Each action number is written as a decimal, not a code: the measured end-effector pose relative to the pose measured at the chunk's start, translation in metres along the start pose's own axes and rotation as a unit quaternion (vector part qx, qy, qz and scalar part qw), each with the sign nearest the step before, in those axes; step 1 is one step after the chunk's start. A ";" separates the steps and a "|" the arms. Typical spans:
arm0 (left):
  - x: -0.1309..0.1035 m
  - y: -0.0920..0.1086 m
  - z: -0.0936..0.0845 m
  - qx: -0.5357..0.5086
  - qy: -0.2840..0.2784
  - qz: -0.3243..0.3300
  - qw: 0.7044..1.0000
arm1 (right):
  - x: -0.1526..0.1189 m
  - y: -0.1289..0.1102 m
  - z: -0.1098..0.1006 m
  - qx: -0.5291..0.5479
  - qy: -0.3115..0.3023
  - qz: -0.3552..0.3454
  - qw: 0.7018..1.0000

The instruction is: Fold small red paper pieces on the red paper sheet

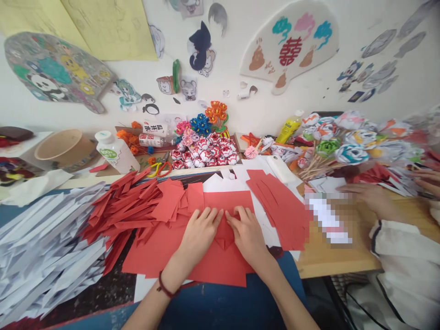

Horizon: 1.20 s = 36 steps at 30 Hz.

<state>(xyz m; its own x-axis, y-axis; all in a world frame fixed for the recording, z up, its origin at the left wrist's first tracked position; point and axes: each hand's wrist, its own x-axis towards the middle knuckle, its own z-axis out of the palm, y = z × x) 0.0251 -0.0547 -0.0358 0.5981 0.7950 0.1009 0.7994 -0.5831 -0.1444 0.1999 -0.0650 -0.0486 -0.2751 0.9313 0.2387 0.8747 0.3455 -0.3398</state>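
In the head view, a small piece of red paper [224, 239] with a pointed, folded lower end lies between my two hands. My left hand [202, 231] presses its bent fingers on the paper's left part, thumb and fingertips close together. From the other side my right hand [248, 233] grips the paper near its middle crease, fingertips bunched. Beneath both hands spread larger red sheets [220, 270]. Just left of my left hand are flat red pieces [167, 199] and a heap of folded red strips [120, 211]. Fingers partly cover the folded piece.
Folded white strips [51, 247] pile up at the left. More red sheets [282, 201] lie right of my hands. Behind stand red-and-white paper flowers [206, 151], scissors [161, 169] and a white bottle [115, 151]. At right, another person's hand [374, 199] rests over the wooden table [343, 261].
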 end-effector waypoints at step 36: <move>-0.003 0.003 0.007 0.001 0.025 -0.030 0.999 | 0.008 -0.003 -0.011 -0.118 -0.002 -0.067 0.991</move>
<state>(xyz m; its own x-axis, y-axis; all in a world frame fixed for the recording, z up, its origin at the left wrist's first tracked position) 0.0255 -0.0575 -0.0430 0.5505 0.8196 0.1587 0.8343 -0.5337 -0.1381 0.1993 -0.0603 -0.0359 -0.3970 0.8792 0.2635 0.8987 0.4306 -0.0827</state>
